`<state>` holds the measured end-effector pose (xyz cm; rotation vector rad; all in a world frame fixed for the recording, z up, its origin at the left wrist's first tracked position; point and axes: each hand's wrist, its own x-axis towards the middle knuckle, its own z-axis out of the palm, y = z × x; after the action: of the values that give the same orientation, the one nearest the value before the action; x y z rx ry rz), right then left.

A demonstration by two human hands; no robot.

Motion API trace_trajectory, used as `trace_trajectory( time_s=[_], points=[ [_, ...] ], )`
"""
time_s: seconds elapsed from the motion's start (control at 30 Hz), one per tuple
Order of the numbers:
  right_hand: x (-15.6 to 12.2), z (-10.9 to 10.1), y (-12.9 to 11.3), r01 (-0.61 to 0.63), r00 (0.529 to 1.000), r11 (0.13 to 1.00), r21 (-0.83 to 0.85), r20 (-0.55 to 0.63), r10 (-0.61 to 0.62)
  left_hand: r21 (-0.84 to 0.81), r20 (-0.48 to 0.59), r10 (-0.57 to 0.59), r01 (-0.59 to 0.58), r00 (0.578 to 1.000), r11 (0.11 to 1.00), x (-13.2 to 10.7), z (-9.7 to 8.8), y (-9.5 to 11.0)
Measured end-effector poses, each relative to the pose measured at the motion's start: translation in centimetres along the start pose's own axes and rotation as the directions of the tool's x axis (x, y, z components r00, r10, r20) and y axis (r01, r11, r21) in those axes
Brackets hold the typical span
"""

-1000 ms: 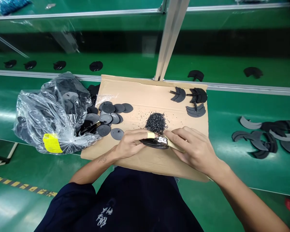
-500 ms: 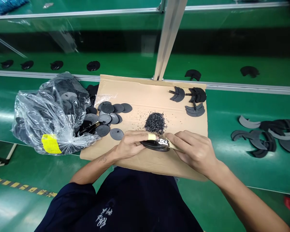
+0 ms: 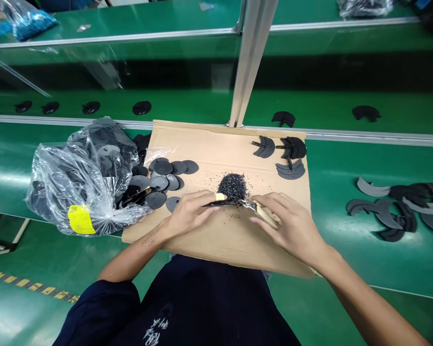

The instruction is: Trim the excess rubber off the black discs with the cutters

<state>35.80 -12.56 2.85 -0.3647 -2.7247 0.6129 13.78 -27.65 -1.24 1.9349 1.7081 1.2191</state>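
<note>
My left hand (image 3: 190, 211), a pale wrap on one fingertip, is closed on a thin black plastic part (image 3: 219, 203) seen nearly edge-on. In my right hand (image 3: 294, 222) are cutting pliers (image 3: 250, 205) with cream handles, their metal jaws at the part's right end. Fingers hide some of the part, and I cannot tell whether the jaws bite into it. Both hands are over a cardboard sheet (image 3: 202, 139), just in front of a heap of small black chips (image 3: 232, 185). Flat black discs (image 3: 162, 167) lie overlapping to the left.
A clear plastic bag of black discs (image 3: 82, 178), with a yellow label, rests at left. Curved black pieces (image 3: 290, 168) lie at the cardboard's back right; more crescent pieces (image 3: 386, 211) are on the green table. A metal post (image 3: 252, 62) rises behind the cardboard.
The black part has been lowered and turned edge-on, nearer the chip heap. My right hand's grip has loosened, with the plier handles showing more. The view has shifted slightly.
</note>
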Motion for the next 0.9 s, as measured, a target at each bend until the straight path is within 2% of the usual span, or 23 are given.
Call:
trace_trajectory(
  time_s=[0.1, 0.17, 0.27, 0.37, 0.47, 0.53, 0.6, 0.63, 0.67, 0.7, 0.8, 0.9],
  points=[
    [0.2, 0.4, -0.3, 0.041, 0.997, 0.972, 0.232, -0.08, -0.023, -0.115, -0.006, 0.009, -0.01, 1.0, 0.993, 0.7, 0.4, 0.4],
    [0.4, 0.6, -0.2, 0.099, 0.991, 0.958, 0.269, -0.115, -0.07, -0.202, 0.073, 0.003, 0.012, 0.997, 0.979, 1.2, 0.2, 0.6],
    [0.9, 1.0, 0.5, 0.176, 0.974, 0.953, 0.245, -0.18, -0.134, -0.273, 0.239, -0.054, 0.121, 0.97, 0.955, 1.9, -0.3, 0.5],
    [1.5, 1.5, 1.4, 0.231, 0.953, 0.952, 0.199, -0.245, -0.179, -0.21, 0.313, -0.048, 0.118, 0.949, 0.971, 3.0, -0.8, -0.2],
    [1.3, 1.9, 2.9, 0.211, 0.954, 0.976, 0.058, -0.231, -0.193, -0.029, 0.343, -0.001, 0.011, 0.939, 1.0, 5.3, -2.2, -1.8],
    [0.3, 1.9, 4.4, 0.159, 0.967, 0.985, -0.072, -0.189, -0.17, 0.102, 0.312, 0.007, -0.04, 0.95, 0.994, 7.7, -3.9, -3.7],
    [-1.3, 2.0, 5.9, 0.088, 0.979, 0.977, -0.197, -0.162, -0.121, 0.215, 0.241, -0.049, -0.004, 0.969, 0.977, 10.7, -5.8, -6.2],
    [-2.1, 2.1, 6.5, 0.051, 0.983, 0.968, -0.248, -0.158, -0.092, 0.287, 0.191, -0.109, 0.051, 0.975, 0.956, 12.2, -6.8, -7.5],
    [-3.0, 2.3, 6.9, 0.016, 0.984, 0.956, -0.292, -0.164, -0.066, 0.431, 0.099, -0.249, 0.184, 0.963, 0.883, 13.7, -7.6, -8.9],
    [-3.8, 2.5, 7.2, -0.017, 0.984, 0.945, -0.328, -0.171, -0.042, 0.491, 0.04, -0.309, 0.25, 0.95, 0.834, 15.2, -8.2, -10.2],
    [-5.7, 3.4, 7.1, -0.095, 0.983, 0.922, -0.375, -0.184, 0.026, 0.564, -0.058, -0.393, 0.355, 0.918, 0.746, 18.5, -9.2, -13.8],
    [-6.7, 4.0, 6.4, -0.16, 0.973, 0.92, -0.358, -0.213, 0.086, 0.612, -0.131, -0.485, 0.455, 0.865, 0.647, 19.6, -9.4, -16.2]
  ],
)
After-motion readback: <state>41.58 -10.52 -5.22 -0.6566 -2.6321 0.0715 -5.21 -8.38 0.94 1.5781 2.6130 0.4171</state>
